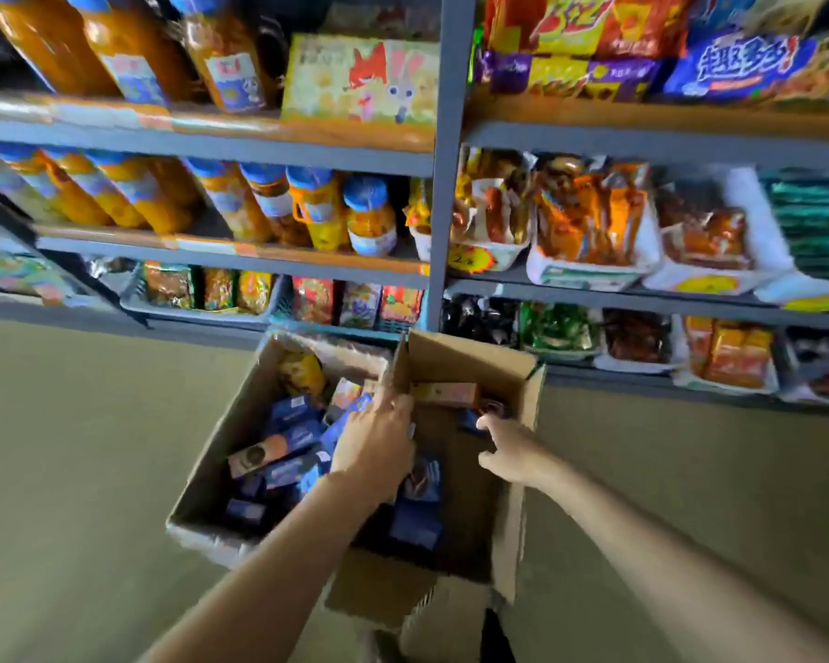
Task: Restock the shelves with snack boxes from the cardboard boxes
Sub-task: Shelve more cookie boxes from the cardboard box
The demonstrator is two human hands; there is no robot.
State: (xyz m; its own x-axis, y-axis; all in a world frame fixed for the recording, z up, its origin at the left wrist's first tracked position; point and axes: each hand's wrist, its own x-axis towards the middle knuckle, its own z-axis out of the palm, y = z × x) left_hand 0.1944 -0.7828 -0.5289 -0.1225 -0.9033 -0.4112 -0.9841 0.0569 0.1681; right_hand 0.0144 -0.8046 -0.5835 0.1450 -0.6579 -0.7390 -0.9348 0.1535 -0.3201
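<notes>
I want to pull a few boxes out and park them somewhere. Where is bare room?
Bare floor lies left of the cardboard box, below the bottom shelf, and more right of it. The shelves and the box's left half are crowded.

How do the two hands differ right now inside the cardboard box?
The left hand lies flat, back up, over the blue snack boxes in the middle of the cardboard box; the right hand is further right, near the box's right wall. Left fingers reach toward the upright flap; right fingers curl around a small dark pack. Both are bare and down inside the box.
</notes>
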